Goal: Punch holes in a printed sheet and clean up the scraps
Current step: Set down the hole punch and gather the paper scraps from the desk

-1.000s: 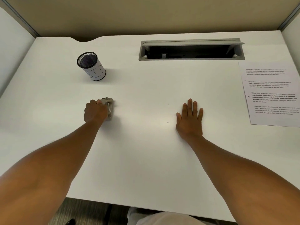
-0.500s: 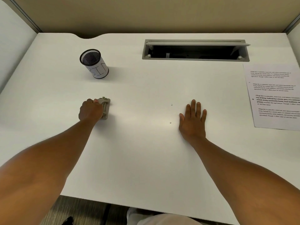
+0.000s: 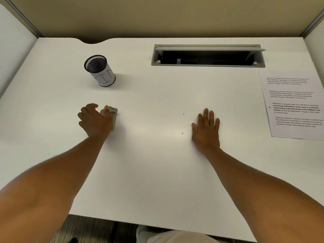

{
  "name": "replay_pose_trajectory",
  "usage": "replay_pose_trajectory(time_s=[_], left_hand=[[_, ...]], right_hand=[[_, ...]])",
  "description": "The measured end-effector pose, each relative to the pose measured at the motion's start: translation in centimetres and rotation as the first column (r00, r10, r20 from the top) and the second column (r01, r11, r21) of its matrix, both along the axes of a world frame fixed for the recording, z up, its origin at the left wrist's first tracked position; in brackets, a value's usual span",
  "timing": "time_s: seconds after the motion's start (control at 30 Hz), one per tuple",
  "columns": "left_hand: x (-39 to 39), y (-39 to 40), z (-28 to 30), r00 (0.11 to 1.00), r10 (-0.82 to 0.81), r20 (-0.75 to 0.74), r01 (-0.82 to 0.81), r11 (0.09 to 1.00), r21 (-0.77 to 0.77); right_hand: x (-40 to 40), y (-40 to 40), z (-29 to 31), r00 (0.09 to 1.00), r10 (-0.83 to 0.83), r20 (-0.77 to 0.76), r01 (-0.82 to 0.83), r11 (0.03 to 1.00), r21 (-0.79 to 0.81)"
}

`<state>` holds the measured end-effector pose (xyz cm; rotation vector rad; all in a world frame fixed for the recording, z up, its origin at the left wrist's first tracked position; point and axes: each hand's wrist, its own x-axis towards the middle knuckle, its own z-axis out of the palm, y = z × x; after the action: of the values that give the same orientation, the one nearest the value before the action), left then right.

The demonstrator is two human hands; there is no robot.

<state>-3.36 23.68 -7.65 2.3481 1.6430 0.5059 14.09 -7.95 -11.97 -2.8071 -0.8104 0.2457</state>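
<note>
Bare desk [image 3: 157, 172] between left hand [image 3: 94, 120] (on hole punch [image 3: 113, 116]) and flat right hand [image 3: 206, 130]

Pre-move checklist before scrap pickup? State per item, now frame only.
1. Hole punch set down on desk: ok, but left hand is on it, fingers loosening.
2. Left hand free: not ok.
3. Right hand free, flat on desk: ok.
4. Scraps located: ok, far scrap and near scrap lie just left of right hand.
5. Mesh cup labelled BIN upright, mouth open: ok.
6. Printed sheet clear of scraps, at right edge: ok; punched holes: cannot tell.
</note>
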Motion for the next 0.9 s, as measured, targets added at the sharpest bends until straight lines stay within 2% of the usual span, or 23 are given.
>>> replay_pose_trajectory(time_s=[0.1,0.2,0.33,0.4,0.6,0.9], left_hand=[[0.9,-1.6,-0.1,0.994,-0.099,0.038,0.095,0.991,0.093],[1.9,-3.7,-0.6,0.965,-0.248,0.082,0.24,0.966,0.095],[2.7,-6.5,-1.6,0.9,-0.416,0.129,0.406,0.909,0.096],[3.2,-8.1,-1.9,0.876,-0.456,0.159,0.453,0.89,0.053],[4.3,-12.2,-2.8,0.821,-0.521,0.235,0.567,0.793,-0.223],[5.8,-14.8,-2.8,0.755,-0.611,0.237,0.655,0.696,-0.294]], right_hand=[[0.1,0.4,0.3,1.0,0.006,0.013,-0.008,0.992,0.126],[0.1,1.1,0.8,0.999,-0.024,0.046,0.011,0.965,0.263],[0.3,2.4,1.6,1.0,-0.02,-0.017,0.025,0.943,0.331],[0.5,2.9,1.6,0.999,-0.012,-0.053,0.03,0.932,0.36],[1.1,4.2,1.8,0.986,-0.011,-0.167,0.074,0.923,0.377],[1.9,5.2,2.0,0.968,-0.067,-0.24,0.154,0.92,0.361]])
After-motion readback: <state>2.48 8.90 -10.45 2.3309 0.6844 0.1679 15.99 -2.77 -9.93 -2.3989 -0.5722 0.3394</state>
